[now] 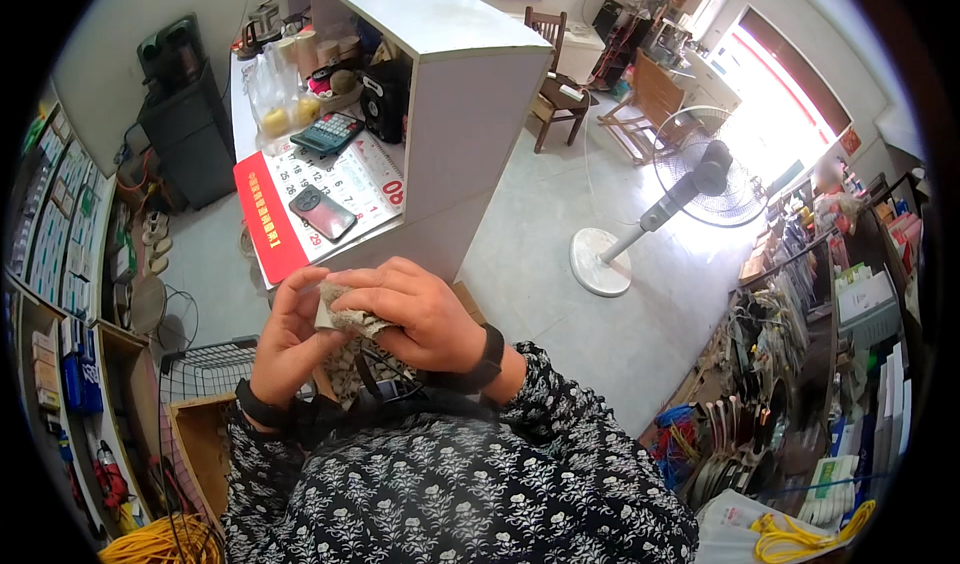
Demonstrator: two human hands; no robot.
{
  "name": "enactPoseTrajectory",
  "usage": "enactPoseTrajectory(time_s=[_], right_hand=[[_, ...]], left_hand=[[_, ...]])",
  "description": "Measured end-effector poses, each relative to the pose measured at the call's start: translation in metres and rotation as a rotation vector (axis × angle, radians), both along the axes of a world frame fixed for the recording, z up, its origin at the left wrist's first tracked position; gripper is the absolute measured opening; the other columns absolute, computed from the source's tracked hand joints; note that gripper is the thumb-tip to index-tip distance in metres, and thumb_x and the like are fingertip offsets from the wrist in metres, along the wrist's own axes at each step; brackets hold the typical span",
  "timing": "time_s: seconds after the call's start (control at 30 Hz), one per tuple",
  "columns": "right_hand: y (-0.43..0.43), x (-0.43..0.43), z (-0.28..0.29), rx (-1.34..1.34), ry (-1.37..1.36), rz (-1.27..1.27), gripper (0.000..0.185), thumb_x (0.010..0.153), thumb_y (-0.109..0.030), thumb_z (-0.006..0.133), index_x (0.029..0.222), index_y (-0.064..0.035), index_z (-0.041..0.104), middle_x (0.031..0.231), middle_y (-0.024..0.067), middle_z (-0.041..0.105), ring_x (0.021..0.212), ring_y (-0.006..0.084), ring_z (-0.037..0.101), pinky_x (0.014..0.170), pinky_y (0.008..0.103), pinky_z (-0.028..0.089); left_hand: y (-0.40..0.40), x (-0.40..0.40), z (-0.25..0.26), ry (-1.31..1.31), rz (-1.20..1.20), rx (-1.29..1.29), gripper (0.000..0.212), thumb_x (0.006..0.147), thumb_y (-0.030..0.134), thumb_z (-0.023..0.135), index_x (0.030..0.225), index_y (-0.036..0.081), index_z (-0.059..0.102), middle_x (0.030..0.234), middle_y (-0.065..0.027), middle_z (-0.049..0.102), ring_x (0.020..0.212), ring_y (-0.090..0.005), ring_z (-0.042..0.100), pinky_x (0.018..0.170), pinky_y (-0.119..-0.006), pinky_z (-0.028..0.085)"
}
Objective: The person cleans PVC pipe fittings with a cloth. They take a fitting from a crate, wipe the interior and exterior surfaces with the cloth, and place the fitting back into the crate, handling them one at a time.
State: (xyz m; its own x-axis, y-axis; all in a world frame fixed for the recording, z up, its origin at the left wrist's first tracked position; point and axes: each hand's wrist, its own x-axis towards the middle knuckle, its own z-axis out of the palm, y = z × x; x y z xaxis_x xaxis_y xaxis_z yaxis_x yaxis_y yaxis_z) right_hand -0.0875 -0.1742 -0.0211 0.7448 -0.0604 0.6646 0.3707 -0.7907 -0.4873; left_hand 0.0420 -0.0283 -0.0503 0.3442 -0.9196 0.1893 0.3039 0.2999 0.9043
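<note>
My left hand (292,339) grips a small pale block-like piece (324,310) between thumb and fingers; what it is exactly I cannot tell. In my right hand (420,312) is a crumpled grey-beige cloth (360,318), pressed against that piece. Both hands are close together in front of my chest, near the corner of a white counter (480,106). Just beyond them a calendar (337,189) with a red cover strip lies on the counter's lower shelf. A smartphone (322,213) lies face down on it, and a calculator (328,133) rests at its far edge.
A pedestal fan (637,222) stands on the floor to the right. Shelves crowded with goods (795,369) line the right side, and a display rack (60,204) the left. A wire basket (210,369) and a wooden drawer (199,444) are at lower left. Yellow cable (161,541) lies coiled nearby.
</note>
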Motion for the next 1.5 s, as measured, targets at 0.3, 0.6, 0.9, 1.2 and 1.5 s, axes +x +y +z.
enactPoseTrajectory(time_s=[0.3, 0.6, 0.9, 1.2, 1.5], right_hand=[[0.005, -0.006, 0.003, -0.004, 0.127, 0.161, 0.035, 0.066, 0.002, 0.062, 0.100, -0.0086, 0.063, 0.112, 0.0040, 0.064, 0.084, 0.0250, 0.057, 0.076, 0.0339, 0.046], [0.003, -0.004, -0.007, -0.066, 0.176, 0.169, 0.035, 0.065, 0.000, 0.064, 0.099, -0.0099, 0.064, 0.112, 0.0049, 0.064, 0.080, 0.0246, 0.057, 0.073, 0.0331, 0.047], [0.000, 0.003, -0.011, -0.022, 0.091, 0.067, 0.039, 0.063, 0.004, 0.060, 0.100, -0.0090, 0.065, 0.115, 0.0078, 0.063, 0.081, 0.0257, 0.057, 0.074, 0.0334, 0.045], [0.003, 0.008, -0.011, 0.008, 0.064, 0.071, 0.041, 0.062, 0.006, 0.059, 0.100, -0.0079, 0.066, 0.116, 0.0078, 0.062, 0.083, 0.0251, 0.057, 0.075, 0.0326, 0.046], [0.004, 0.001, -0.010, 0.045, 0.172, 0.210, 0.038, 0.064, 0.005, 0.060, 0.100, -0.0070, 0.066, 0.116, 0.0078, 0.062, 0.083, 0.0243, 0.057, 0.075, 0.0322, 0.045]], left_hand=[[-0.002, 0.014, -0.021, -0.440, 0.007, 0.057, 0.059, 0.076, -0.005, 0.061, 0.131, -0.001, 0.039, 0.131, -0.0136, 0.048, 0.122, -0.0202, 0.046, 0.104, -0.033, 0.035], [-0.005, 0.010, -0.022, -0.203, 0.052, 0.023, 0.047, 0.078, 0.001, 0.070, 0.120, 0.001, 0.048, 0.124, -0.0112, 0.053, 0.117, -0.0172, 0.049, 0.099, -0.030, 0.040], [-0.001, 0.003, -0.020, -0.011, -0.004, 0.005, 0.058, 0.075, -0.008, 0.065, 0.128, 0.000, 0.043, 0.124, -0.0074, 0.052, 0.115, -0.0139, 0.051, 0.093, -0.028, 0.045], [0.005, 0.003, -0.015, -0.056, -0.008, 0.065, 0.055, 0.077, -0.007, 0.064, 0.127, 0.000, 0.043, 0.118, -0.0063, 0.056, 0.109, -0.0143, 0.055, 0.091, -0.029, 0.047], [0.006, 0.012, -0.024, -0.215, -0.029, 0.109, 0.047, 0.075, -0.012, 0.059, 0.120, -0.001, 0.050, 0.120, -0.0070, 0.054, 0.110, -0.0144, 0.054, 0.089, -0.028, 0.047]])
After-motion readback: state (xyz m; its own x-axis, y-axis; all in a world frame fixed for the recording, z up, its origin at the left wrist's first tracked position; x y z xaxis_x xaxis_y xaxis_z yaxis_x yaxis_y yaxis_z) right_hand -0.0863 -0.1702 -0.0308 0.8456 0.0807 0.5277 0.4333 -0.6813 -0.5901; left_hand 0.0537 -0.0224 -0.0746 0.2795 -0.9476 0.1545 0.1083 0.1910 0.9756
